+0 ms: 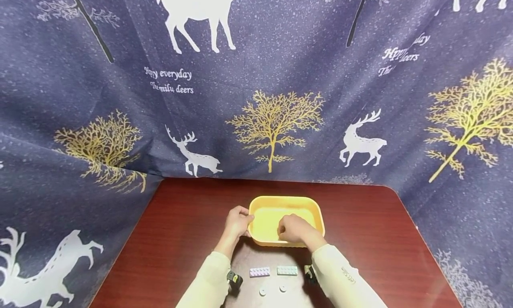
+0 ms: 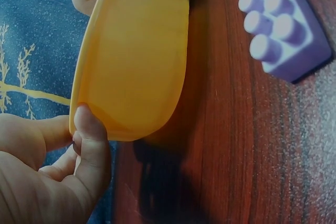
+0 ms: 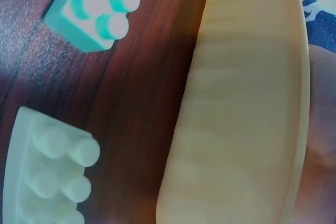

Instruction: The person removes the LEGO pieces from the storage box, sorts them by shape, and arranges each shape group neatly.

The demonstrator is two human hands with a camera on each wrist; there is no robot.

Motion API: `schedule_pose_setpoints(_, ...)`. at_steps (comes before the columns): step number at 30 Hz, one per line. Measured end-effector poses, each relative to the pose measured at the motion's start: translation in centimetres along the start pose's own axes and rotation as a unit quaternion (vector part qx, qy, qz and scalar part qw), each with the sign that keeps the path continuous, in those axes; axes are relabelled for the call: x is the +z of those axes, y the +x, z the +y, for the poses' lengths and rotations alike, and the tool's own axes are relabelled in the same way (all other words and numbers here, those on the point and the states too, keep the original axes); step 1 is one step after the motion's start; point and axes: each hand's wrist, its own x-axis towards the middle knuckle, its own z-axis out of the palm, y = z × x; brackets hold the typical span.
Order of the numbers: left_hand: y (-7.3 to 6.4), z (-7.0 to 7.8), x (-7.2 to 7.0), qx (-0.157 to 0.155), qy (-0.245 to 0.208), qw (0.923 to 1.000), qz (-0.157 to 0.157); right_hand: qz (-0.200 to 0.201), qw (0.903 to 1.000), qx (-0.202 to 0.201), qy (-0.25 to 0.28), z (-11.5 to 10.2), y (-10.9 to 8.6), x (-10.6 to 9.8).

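Observation:
A yellow plastic basin [image 1: 264, 242] with rounded corners stands on the table. My left hand [image 1: 238, 220] grips its left rim; in the left wrist view the thumb and fingers of that hand [image 2: 58, 166] pinch the basin's edge [image 2: 134, 77]. Inside the basin is my right hand [image 1: 294, 228], reaching over the near wall with bent fingers pointing down. Its fingertips are hidden, and I cannot tell whether they hold anything. In the right wrist view the basin's wall [image 3: 236, 108] covers most of the right hand [image 3: 321, 108].
Nearer to me lie a purple studded building brick [image 1: 259, 272] and a teal one [image 1: 287, 270]. Two small pale rings [image 1: 262, 292] are in front of them. A whitish brick [image 3: 44, 171] shows in the right wrist view. A patterned blue cloth [image 1: 272, 67] hangs behind the reddish-brown table [image 1: 360, 237].

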Motion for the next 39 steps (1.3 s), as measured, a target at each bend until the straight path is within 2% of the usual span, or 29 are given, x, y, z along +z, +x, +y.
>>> schedule_pose_setpoints(8, 0.02, -0.01, 0.08, 0.002, 0.002, 1.0, 0.0, 0.018, 0.9996, 0.015, 0.013, 0.24, -0.08, 0.09)
schedule_pose_setpoints(15, -0.05, 0.1, 0.08, 0.008, -0.002, 1.0, -0.002, 0.029, 0.9992, 0.029, 0.003, 0.56, 0.01, 0.3)
schedule_pose_setpoints(20, -0.04, 0.14, 0.08, 0.012, -0.001, 0.9999, -0.002, 0.04, 0.9989, 0.023, -0.012, 0.68, 0.03, 0.33)
schedule_pose_setpoints(24, -0.01, 0.07, 0.14, 0.004, -0.001, 1.0, -0.003, 0.038, 0.9989, 0.028, -0.01, 0.64, -0.05, 0.3)
schedule_pose_setpoints(28, 0.01, 0.03, 0.14, 0.005, -0.004, 1.0, -0.006, 0.023, 0.9983, 0.054, 0.005, 0.44, -0.05, 0.04)
schedule_pose_setpoints(31, -0.01, 0.04, 0.12, 0.012, -0.004, 0.9999, -0.007, 0.011, 0.9979, 0.064, -0.002, 0.31, -0.01, -0.18)
schedule_pose_setpoints(39, -0.1, -0.02, 0.1, 0.01, -0.006, 0.9999, -0.007, 0.001, 0.9985, 0.054, -0.009, 0.17, -0.22, -0.46)
